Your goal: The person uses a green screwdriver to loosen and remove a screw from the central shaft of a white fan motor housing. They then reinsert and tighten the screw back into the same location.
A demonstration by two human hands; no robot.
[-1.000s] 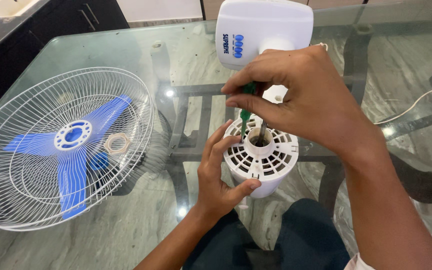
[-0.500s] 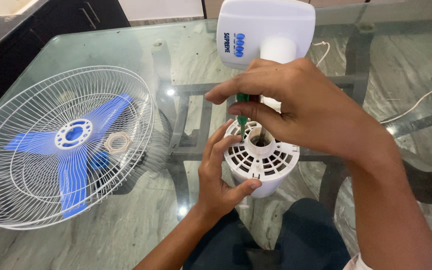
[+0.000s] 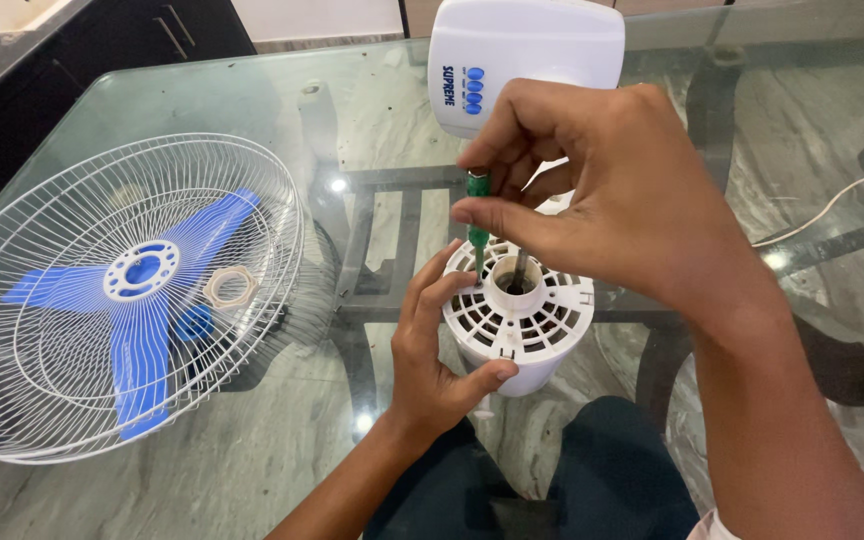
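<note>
Head view: right hand (image 3: 602, 200) pinches a green screwdriver (image 3: 477, 215) upright over the white motor housing (image 3: 520, 320), which the left hand (image 3: 437, 365) below grips.

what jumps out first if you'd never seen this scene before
At centre, the right hand pinches a green-handled screwdriver, tip down on the white fan motor housing, which the left hand cups from the side. To the left, a white wire fan guard lies flat on the glass table with a blue three-blade propeller resting in it. Behind the hands stands the fan's white control box with blue buttons.
</note>
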